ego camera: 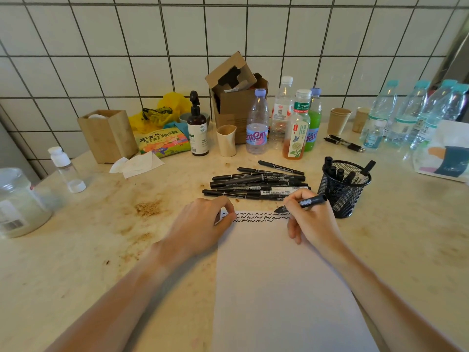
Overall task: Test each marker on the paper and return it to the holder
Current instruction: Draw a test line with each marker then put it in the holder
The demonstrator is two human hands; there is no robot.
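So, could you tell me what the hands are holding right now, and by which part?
The right hand grips a black marker around its barrel, near the tip. The left hand holds nothing; it rests on the paper.

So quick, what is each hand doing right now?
Left hand: fingers curled, pressing the paper down; no grip visible.
Right hand: closed around a black marker, tip at the paper.

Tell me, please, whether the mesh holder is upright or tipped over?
Upright: the mesh holder stands on its base, markers poking from its open top.
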